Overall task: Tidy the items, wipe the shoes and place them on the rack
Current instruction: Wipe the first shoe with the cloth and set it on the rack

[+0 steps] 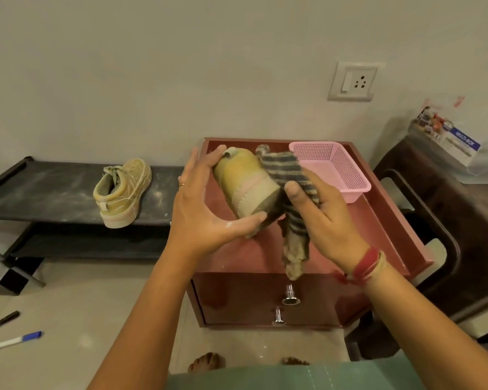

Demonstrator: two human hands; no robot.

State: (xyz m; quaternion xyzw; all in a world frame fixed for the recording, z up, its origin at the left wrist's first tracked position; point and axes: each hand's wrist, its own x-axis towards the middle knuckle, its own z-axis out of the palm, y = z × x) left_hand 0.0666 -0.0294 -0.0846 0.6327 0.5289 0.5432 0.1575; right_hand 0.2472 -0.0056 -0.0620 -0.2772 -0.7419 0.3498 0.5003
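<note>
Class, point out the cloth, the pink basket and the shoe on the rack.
cloth [295, 229]: head view, on its hanging striped part.
basket [352, 194]: head view, on its near wall.
shoe on the rack [121, 190]: head view, on its side.

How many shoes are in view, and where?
2. One shoe stands on the rack, top shelf; the other shoe is gripped by the left hand over the red cabinet, the right hand holding a striped cloth against it. More may be hidden.
</note>
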